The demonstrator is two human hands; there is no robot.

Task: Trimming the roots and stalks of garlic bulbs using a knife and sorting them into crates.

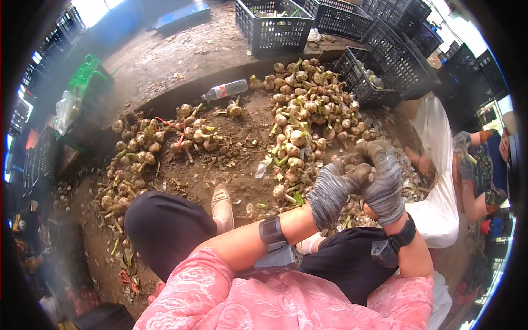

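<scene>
My left hand, in a grey knit glove, meets my right hand, gloved alike, above the lower right end of a heap of garlic bulbs. The fingers of both are bent towards each other, and their tips are dark with soil. Whatever may lie between them is hidden by the gloves. Beneath and beside the hands are loose papery skins and cut stems. A second, looser group of garlic bulbs with stem stubs lies on the left, beyond my left knee.
A white sack stands at my right; beyond it are another person's gloved hands. Black plastic crates line the far ledge. A plastic bottle lies by the ledge, red string among bulbs, a green basket far left.
</scene>
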